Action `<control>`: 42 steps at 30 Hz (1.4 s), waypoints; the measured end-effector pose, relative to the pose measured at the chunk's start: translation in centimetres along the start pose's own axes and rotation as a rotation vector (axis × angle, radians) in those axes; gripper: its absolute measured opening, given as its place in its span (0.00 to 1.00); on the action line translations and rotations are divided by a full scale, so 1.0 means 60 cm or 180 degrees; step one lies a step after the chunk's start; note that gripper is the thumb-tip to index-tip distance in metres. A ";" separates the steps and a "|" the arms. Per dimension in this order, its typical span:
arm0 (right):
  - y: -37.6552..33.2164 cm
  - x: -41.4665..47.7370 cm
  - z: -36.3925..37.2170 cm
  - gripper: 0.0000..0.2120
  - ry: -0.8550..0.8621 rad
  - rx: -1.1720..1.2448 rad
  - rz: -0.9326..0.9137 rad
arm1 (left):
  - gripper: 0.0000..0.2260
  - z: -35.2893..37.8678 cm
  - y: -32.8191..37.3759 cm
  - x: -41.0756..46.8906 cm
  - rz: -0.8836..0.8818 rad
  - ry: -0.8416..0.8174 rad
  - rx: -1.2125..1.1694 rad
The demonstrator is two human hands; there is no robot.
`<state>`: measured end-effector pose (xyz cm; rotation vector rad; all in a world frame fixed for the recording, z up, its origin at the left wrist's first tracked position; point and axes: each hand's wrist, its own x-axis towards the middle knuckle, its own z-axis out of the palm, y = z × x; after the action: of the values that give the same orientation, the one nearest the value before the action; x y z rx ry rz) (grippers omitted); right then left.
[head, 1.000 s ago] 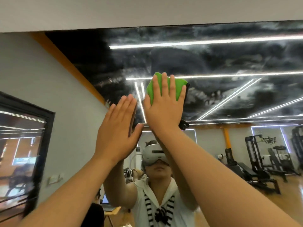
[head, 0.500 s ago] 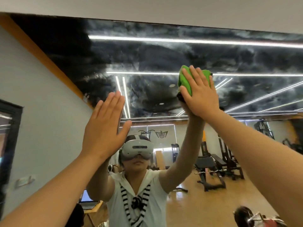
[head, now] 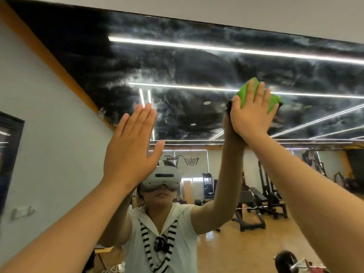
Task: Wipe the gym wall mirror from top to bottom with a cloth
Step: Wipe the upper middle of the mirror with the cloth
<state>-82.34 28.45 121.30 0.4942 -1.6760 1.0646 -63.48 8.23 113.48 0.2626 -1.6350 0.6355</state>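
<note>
Green cloth (head: 243,94) pressed high on mirror (head: 197,66) under flat, straight-fingered right hand (head: 250,115). Left hand (head: 130,152) spread flat at glass, nothing held. Cloth not gripped: slip likely if pressure eased. Palm smears risked from left hand.

Bright green cloth (head: 244,94) on the mirror (head: 177,115), which reflects a black, cloudy-marbled ceiling (head: 197,64) with white light strips (head: 197,47), a white top (head: 181,219) striped black, and a honey-yellow floor (head: 226,253).
</note>
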 end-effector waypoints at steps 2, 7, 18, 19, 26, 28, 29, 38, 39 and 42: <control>-0.063 -0.031 0.014 0.30 0.0028 0.0002 -0.0342 | 0.33 0.000 -0.001 0.000 0.0015 0.0021 -0.0004; -0.190 -0.119 0.052 0.30 -0.0052 0.0054 -0.1436 | 0.33 -0.003 0.005 0.000 0.0001 0.0102 -0.0125; -0.081 -0.067 0.006 0.28 -0.0906 0.1002 -0.3318 | 0.26 -0.019 0.017 0.010 0.1221 0.0073 0.0209; -0.061 -0.059 0.004 0.27 -0.0820 0.1001 -0.3316 | 0.26 -0.022 0.020 0.011 0.1259 0.0116 0.0265; -0.006 -0.083 0.033 0.25 0.0114 0.0874 -0.2697 | 0.28 -0.035 0.111 0.088 0.0277 0.0456 0.0300; -0.006 -0.081 0.032 0.25 0.0244 0.1117 -0.2326 | 0.31 -0.020 0.121 0.105 0.0271 0.0277 0.0511; -0.004 -0.081 0.033 0.24 0.0299 0.1157 -0.2256 | 0.32 -0.008 0.121 0.109 0.0380 0.0146 0.0557; -0.003 -0.082 0.044 0.25 0.0351 0.1145 -0.2245 | 0.36 -0.017 0.041 0.191 0.0222 -0.0473 0.0343; -0.003 -0.083 0.044 0.25 0.0356 0.1138 -0.2243 | 0.34 -0.020 0.028 0.198 0.0114 -0.0449 0.0326; -0.003 -0.082 0.046 0.24 0.0402 0.1157 -0.2238 | 0.29 -0.022 0.014 0.208 -0.0164 -0.0349 0.0308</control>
<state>-81.86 25.21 116.69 1.1275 -1.0563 0.8382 -64.96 11.97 125.38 0.4152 -1.6990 0.6719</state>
